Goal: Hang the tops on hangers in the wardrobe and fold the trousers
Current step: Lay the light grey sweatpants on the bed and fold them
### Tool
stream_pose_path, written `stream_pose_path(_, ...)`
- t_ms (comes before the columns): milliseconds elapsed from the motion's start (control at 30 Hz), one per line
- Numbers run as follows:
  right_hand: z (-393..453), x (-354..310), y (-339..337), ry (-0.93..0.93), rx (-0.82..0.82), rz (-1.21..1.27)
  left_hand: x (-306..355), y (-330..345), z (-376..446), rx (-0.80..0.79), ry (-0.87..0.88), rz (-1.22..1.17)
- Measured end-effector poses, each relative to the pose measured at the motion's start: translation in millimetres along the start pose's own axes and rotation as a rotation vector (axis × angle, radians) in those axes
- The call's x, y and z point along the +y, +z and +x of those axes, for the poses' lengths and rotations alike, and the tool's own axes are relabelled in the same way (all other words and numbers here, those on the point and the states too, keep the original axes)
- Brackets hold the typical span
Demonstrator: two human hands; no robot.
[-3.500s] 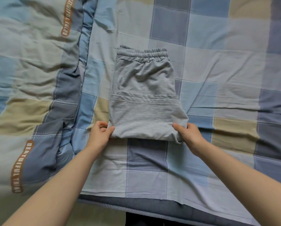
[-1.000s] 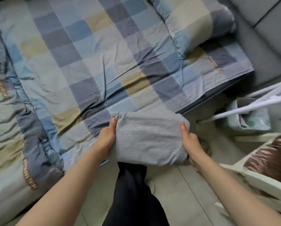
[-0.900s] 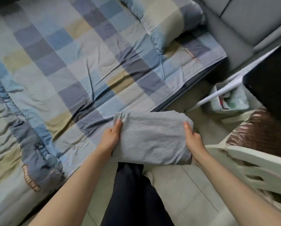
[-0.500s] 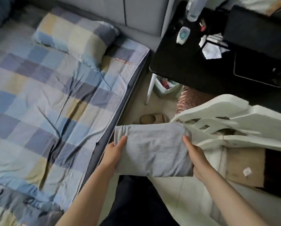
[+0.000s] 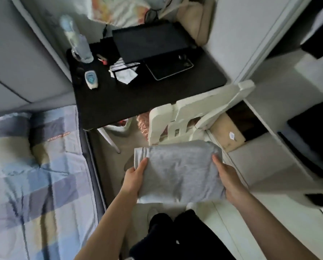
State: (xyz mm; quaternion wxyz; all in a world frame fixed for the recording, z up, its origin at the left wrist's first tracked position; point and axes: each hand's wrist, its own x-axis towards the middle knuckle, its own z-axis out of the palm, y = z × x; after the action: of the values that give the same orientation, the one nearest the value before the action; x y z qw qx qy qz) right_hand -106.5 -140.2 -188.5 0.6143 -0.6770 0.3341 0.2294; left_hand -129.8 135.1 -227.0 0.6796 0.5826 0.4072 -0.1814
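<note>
While thumbs lie on top, left hand (image 5: 133, 177), right hand (image 5: 229, 180) clasp folded trousers (image 5: 179, 171)

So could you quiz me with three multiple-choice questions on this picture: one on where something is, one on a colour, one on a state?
1. Where are the folded trousers?
A. flat on the bed
B. held in the air between both hands
C. on the black desk

2. What colour are the trousers?
A. grey
B. red
C. black

3. How does the left hand meet the trousers?
A. it hangs clear of them
B. it grips their left edge, thumb on top
C. it presses them onto the chair

Answers: 1 B, the left hand and right hand carry the bundle above the floor, off the bed. 2 A, the cloth is plain light grey. 3 B, the thumb lies over the edge.
</note>
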Motion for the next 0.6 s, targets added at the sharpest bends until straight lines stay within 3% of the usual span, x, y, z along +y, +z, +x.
stream_pose_path(267,-13,16,-100,0.004,0.253,0.228,27,114,-3,-0.284,0.032,0.204)
stream_pose_path(600,29,-3,-260,-0.048,0.46,0.371,51,327,0,-0.529,0.051,0.298)
